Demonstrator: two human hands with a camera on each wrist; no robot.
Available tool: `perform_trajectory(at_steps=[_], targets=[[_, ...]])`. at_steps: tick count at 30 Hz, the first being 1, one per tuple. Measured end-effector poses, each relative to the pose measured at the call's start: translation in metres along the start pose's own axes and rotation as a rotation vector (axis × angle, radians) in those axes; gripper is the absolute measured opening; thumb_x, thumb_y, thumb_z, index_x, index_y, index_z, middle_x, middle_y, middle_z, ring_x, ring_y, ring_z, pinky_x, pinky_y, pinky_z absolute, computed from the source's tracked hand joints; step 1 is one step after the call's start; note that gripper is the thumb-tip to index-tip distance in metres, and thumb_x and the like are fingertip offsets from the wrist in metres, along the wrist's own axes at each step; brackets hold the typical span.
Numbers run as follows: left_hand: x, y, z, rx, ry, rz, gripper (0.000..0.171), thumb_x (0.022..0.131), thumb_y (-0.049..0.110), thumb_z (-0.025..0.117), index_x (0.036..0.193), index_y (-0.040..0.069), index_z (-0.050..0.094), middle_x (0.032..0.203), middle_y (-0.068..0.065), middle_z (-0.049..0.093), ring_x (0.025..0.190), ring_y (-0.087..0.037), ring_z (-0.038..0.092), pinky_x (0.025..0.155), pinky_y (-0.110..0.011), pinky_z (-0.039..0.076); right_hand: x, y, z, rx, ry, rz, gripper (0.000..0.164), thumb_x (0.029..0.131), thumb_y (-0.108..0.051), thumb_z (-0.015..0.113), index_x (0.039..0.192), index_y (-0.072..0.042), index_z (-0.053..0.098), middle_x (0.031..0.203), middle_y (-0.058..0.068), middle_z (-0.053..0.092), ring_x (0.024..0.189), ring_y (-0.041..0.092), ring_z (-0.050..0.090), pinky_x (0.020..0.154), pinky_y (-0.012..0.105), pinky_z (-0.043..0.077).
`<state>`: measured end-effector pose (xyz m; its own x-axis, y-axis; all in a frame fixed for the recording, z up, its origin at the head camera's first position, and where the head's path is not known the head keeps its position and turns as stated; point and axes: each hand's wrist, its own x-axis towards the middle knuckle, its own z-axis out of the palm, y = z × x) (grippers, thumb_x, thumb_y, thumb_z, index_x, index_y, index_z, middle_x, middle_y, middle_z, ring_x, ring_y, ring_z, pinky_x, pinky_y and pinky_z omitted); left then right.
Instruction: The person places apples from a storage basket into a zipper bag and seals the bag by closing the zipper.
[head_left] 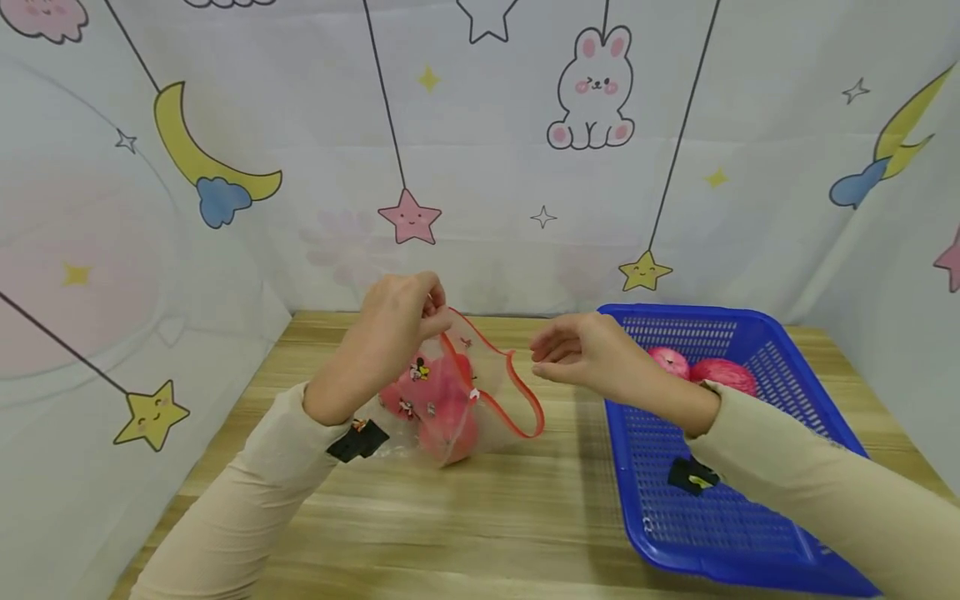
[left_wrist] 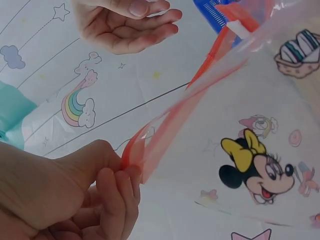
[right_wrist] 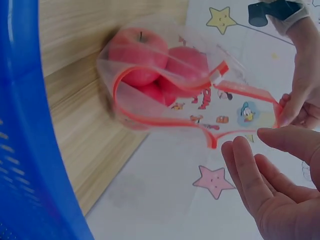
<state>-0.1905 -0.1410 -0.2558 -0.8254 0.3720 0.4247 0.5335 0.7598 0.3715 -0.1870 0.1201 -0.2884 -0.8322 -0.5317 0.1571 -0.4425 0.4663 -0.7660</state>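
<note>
On the wood-grain table (head_left: 510, 525), to the left of one blue plastic basket (head_left: 705, 565), rests one transparent cartoon-print zip bag (head_left: 431, 408), its mouth gaping. Bagging is judged partly complete: red apples (right_wrist: 137, 55) lie inside the bag, at least three being countable, though overlap prevents an exact total. Closure is outstanding; the red zip strip (right_wrist: 160, 122) stands parted, with one white slider (head_left: 474, 394) visible on it. Two streaked reddish round fruits (head_left: 725, 377) are noted in the basket, part of which the right arm hides; whether these also belong in the bag cannot be determined. Two hands attend. The left hand (head_left: 401, 312) pinches the bag's rim between thumb and fingers. The right hand (head_left: 588, 350), fingers extended and slightly bent, holds nothing and sits near the mouth, apart from it.
</note>
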Motion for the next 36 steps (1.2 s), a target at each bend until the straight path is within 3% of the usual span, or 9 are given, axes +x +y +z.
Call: perform_trajectory(at_steps=[7,15,20,28,34,36], targets=[[0.001,0.001,-0.003,0.006,0.026,-0.009,0.010,0.084,-0.003,0.065,0.077,0.001,0.059,0.057,-0.001,0.050,0.053,-0.018,0.046,0.053,-0.031,0.040,-0.016,0.004,-0.024,-0.048,0.025,0.016,0.020,0.088,-0.002,0.074,0.106,0.003,0.069,0.098,0.009,0.072,0.091,0.021,0.070,0.076,0.028,0.056],[0.003,0.000,-0.002,0.021,0.045,0.024,0.010,0.085,-0.004,0.063,0.078,0.001,0.059,0.058,-0.001,0.050,0.052,-0.018,0.045,0.053,-0.031,0.039,-0.030,0.016,-0.051,-0.129,0.076,0.052,0.019,0.087,-0.004,0.075,0.105,0.001,0.070,0.096,0.007,0.073,0.090,0.020,0.070,0.075,0.026,0.055],[0.004,0.002,0.000,0.020,0.020,0.035,0.007,0.084,-0.003,0.063,0.078,0.000,0.061,0.057,-0.001,0.051,0.052,-0.017,0.046,0.053,-0.031,0.040,-0.041,0.025,-0.063,-0.170,0.099,0.089,0.022,0.088,-0.009,0.076,0.106,0.001,0.070,0.099,0.008,0.072,0.092,0.022,0.070,0.074,0.023,0.054],[0.006,0.008,0.002,0.010,-0.046,-0.016,0.004,0.085,0.002,0.065,0.080,0.002,0.064,0.065,-0.003,0.062,0.056,-0.018,0.055,0.056,-0.031,0.047,-0.055,0.037,-0.075,-0.193,0.122,0.142,0.024,0.088,-0.013,0.077,0.107,0.001,0.070,0.102,0.009,0.072,0.094,0.024,0.070,0.074,0.020,0.052],[0.004,0.008,0.007,0.016,-0.025,0.020,0.007,0.083,0.002,0.065,0.076,0.003,0.063,0.061,-0.001,0.060,0.053,-0.015,0.055,0.054,-0.030,0.046,-0.064,0.047,-0.084,-0.253,0.146,0.186,0.028,0.088,-0.017,0.077,0.107,0.002,0.070,0.102,0.009,0.072,0.094,0.026,0.070,0.074,0.019,0.051],[0.003,0.007,0.008,0.015,-0.021,0.030,0.007,0.082,0.002,0.066,0.075,0.004,0.063,0.061,0.000,0.061,0.053,-0.013,0.056,0.054,-0.030,0.047,-0.066,0.051,-0.086,-0.280,0.154,0.202,0.028,0.088,-0.018,0.078,0.107,0.001,0.071,0.101,0.009,0.072,0.094,0.027,0.070,0.077,0.025,0.052]])
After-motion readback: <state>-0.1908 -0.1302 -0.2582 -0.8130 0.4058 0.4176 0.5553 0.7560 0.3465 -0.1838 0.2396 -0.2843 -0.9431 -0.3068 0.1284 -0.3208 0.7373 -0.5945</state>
